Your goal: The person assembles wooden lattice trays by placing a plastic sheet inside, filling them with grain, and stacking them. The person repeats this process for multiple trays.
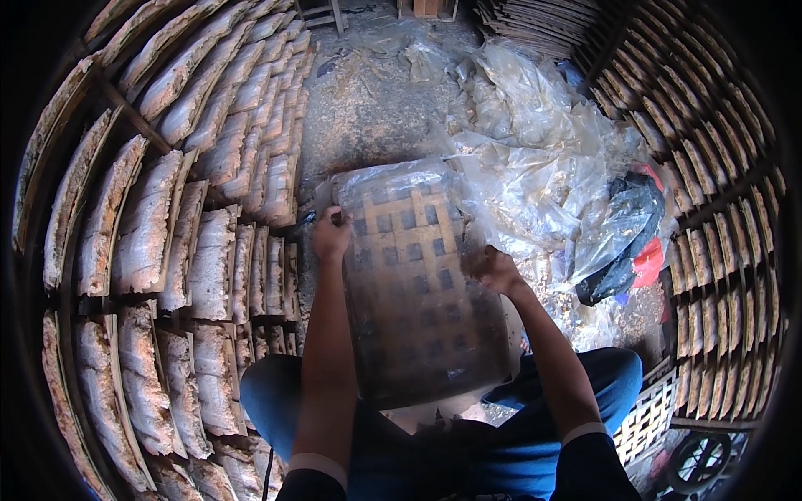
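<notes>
A rectangular woven lattice tray (411, 250), seen through clear plastic sheeting, stands tilted in front of me between my knees. My left hand (332, 236) is closed on its upper left edge, thumb bent over. Farther down, my right hand (496, 270) is closed at the right edge, its fingers partly hidden and slightly blurred. Whether that hand pinches the plastic alone or the tray's rim too, I cannot tell. The plastic lies over the whole lattice and shines near the top.
A large heap of crumpled clear plastic sheets (535, 159) lies to the right, with a dark and red bundle (626, 238) on it. Racks of whitish, crusted slabs (150, 225) line the left; more slabs (710, 234) fill the right. A pale woven basket (647, 413) stands by my right knee.
</notes>
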`<action>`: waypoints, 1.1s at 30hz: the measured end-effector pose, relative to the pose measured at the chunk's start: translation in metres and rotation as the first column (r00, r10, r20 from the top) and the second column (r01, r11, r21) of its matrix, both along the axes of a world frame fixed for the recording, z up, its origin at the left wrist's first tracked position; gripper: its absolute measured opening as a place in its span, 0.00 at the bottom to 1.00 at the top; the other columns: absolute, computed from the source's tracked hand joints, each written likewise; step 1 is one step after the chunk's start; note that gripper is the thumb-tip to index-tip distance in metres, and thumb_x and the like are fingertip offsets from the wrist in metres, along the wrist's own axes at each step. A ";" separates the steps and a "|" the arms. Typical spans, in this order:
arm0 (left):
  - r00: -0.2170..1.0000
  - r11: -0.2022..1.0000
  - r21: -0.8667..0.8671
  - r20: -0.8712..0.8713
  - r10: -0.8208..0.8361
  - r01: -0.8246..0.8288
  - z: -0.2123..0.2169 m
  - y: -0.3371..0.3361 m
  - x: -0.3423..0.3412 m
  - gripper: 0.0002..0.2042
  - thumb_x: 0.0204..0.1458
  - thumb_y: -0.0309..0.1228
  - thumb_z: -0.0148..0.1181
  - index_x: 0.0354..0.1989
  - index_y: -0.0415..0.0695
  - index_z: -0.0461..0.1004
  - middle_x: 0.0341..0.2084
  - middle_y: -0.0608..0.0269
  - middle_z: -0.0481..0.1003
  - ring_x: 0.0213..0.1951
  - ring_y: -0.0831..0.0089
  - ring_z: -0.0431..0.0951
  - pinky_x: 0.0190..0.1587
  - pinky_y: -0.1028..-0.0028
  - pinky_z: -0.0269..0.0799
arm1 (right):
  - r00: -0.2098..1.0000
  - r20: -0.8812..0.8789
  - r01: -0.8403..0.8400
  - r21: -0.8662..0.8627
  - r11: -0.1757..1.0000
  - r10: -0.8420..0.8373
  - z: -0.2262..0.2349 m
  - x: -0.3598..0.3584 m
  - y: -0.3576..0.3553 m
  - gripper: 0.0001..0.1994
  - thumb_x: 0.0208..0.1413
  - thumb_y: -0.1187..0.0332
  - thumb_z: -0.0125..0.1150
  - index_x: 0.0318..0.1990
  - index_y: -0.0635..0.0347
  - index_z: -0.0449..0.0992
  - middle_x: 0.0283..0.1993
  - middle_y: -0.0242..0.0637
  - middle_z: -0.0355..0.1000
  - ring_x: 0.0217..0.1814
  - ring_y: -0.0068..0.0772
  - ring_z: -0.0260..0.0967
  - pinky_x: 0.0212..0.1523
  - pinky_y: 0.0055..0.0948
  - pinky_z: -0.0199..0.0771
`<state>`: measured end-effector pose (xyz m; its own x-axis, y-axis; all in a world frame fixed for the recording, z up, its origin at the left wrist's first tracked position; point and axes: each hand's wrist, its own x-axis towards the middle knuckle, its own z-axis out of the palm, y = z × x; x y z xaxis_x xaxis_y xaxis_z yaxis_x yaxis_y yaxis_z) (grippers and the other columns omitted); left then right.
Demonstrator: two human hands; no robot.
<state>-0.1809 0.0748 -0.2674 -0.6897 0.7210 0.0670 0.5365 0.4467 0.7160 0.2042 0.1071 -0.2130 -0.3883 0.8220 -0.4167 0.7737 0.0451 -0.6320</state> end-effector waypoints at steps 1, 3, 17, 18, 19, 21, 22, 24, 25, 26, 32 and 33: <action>0.998 0.998 0.054 0.053 -0.029 0.026 -0.001 -0.001 -0.006 0.19 0.51 0.39 0.72 0.51 0.47 0.80 0.37 0.54 0.84 0.42 0.60 0.85 0.46 0.65 0.79 | 0.997 0.071 -0.031 0.079 0.996 0.025 -0.006 -0.001 0.000 0.25 0.53 0.53 0.70 0.48 0.65 0.76 0.43 0.46 0.78 0.47 0.39 0.77 0.47 0.38 0.76; 0.992 0.988 0.144 0.105 -0.074 0.058 -0.005 -0.001 -0.013 0.17 0.54 0.37 0.70 0.50 0.47 0.80 0.36 0.55 0.84 0.41 0.61 0.85 0.45 0.66 0.79 | 0.975 0.215 -0.106 0.225 0.969 0.057 -0.016 0.002 -0.004 0.25 0.50 0.57 0.73 0.50 0.65 0.75 0.48 0.52 0.79 0.50 0.48 0.79 0.51 0.41 0.77; 0.952 0.951 -0.060 -0.015 -0.304 0.303 -0.006 0.004 -0.061 0.39 0.57 0.54 0.62 0.69 0.37 0.63 0.65 0.44 0.69 0.65 0.50 0.69 0.68 0.60 0.62 | 0.950 0.299 -0.067 -0.079 0.995 0.088 0.117 0.077 0.034 0.40 0.56 0.40 0.64 0.68 0.60 0.68 0.59 0.53 0.75 0.61 0.54 0.73 0.62 0.42 0.72; 0.957 0.955 -0.073 0.004 -0.289 0.289 -0.002 0.002 -0.078 0.34 0.59 0.48 0.63 0.68 0.38 0.64 0.64 0.45 0.70 0.63 0.53 0.71 0.65 0.61 0.64 | 0.971 0.236 0.002 -0.081 0.997 0.017 0.157 0.089 0.027 0.37 0.58 0.42 0.64 0.67 0.60 0.69 0.56 0.50 0.78 0.59 0.52 0.74 0.59 0.41 0.74; 0.956 0.952 -0.082 0.025 -0.294 0.295 0.004 0.006 -0.088 0.30 0.61 0.41 0.63 0.67 0.39 0.66 0.62 0.47 0.72 0.61 0.56 0.72 0.63 0.62 0.66 | 0.990 0.135 0.005 0.253 0.968 -0.041 0.178 0.117 0.011 0.33 0.60 0.45 0.63 0.64 0.61 0.71 0.54 0.45 0.80 0.55 0.49 0.77 0.56 0.40 0.75; 0.872 0.883 0.155 0.157 -0.464 0.442 0.004 0.022 -0.081 0.25 0.62 0.35 0.62 0.66 0.40 0.68 0.60 0.49 0.73 0.59 0.60 0.73 0.61 0.64 0.67 | 0.966 -0.183 0.254 0.559 0.790 -0.181 0.202 0.185 -0.032 0.24 0.60 0.53 0.64 0.58 0.59 0.76 0.50 0.43 0.81 0.51 0.45 0.78 0.55 0.39 0.77; 0.851 0.867 0.125 0.169 -0.497 0.482 0.011 0.029 -0.038 0.23 0.63 0.34 0.60 0.65 0.40 0.69 0.59 0.50 0.73 0.58 0.61 0.74 0.61 0.64 0.67 | 0.906 -0.312 0.420 0.596 0.685 -0.285 0.204 0.222 -0.068 0.19 0.62 0.58 0.63 0.55 0.57 0.76 0.48 0.41 0.81 0.50 0.40 0.79 0.51 0.38 0.79; 0.818 0.817 0.103 0.048 -0.574 0.567 0.039 0.014 -0.016 0.21 0.64 0.31 0.59 0.63 0.39 0.69 0.57 0.52 0.74 0.56 0.63 0.74 0.60 0.65 0.68 | 0.771 -0.425 0.635 0.579 0.512 -0.475 0.187 0.270 -0.131 0.18 0.62 0.59 0.63 0.53 0.59 0.77 0.49 0.41 0.80 0.50 0.35 0.80 0.48 0.38 0.80; 0.792 0.793 0.071 0.041 -0.609 0.605 0.048 0.013 -0.005 0.20 0.64 0.31 0.59 0.63 0.39 0.70 0.57 0.52 0.74 0.56 0.63 0.74 0.59 0.66 0.68 | 0.705 -0.421 0.694 0.576 0.432 -0.570 0.163 0.295 -0.171 0.18 0.62 0.57 0.64 0.51 0.61 0.77 0.49 0.42 0.80 0.49 0.36 0.79 0.50 0.38 0.80; 0.762 0.763 0.038 0.041 -0.646 0.645 0.055 0.008 0.011 0.20 0.64 0.30 0.59 0.63 0.39 0.70 0.57 0.52 0.74 0.56 0.63 0.74 0.58 0.66 0.69 | 0.664 -0.302 0.699 0.575 0.425 -0.684 0.135 0.322 -0.215 0.20 0.61 0.56 0.65 0.53 0.62 0.76 0.50 0.44 0.79 0.49 0.39 0.79 0.51 0.38 0.79; 0.573 0.571 -0.145 -0.036 -0.819 0.808 0.087 -0.006 0.077 0.19 0.64 0.28 0.59 0.62 0.39 0.71 0.57 0.50 0.73 0.54 0.63 0.75 0.51 0.67 0.73 | 0.318 0.467 0.817 0.307 0.488 -0.825 -0.035 0.393 -0.443 0.50 0.45 0.52 0.77 0.73 0.54 0.55 0.74 0.49 0.57 0.78 0.56 0.49 0.73 0.60 0.55; 0.560 0.558 -0.166 -0.039 -0.827 0.813 0.087 -0.006 0.077 0.19 0.63 0.28 0.59 0.61 0.39 0.71 0.57 0.50 0.73 0.53 0.63 0.76 0.50 0.67 0.74 | 0.326 0.478 0.797 0.325 0.509 -0.816 -0.041 0.401 -0.444 0.49 0.44 0.51 0.77 0.73 0.54 0.55 0.73 0.49 0.57 0.78 0.56 0.49 0.73 0.60 0.55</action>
<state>-0.1040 0.0684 -0.1800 0.2101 0.9773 -0.0269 0.7779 -0.1504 0.6102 0.6050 -0.3371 -0.2544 0.7403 0.6205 -0.2588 0.6094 -0.7819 -0.1316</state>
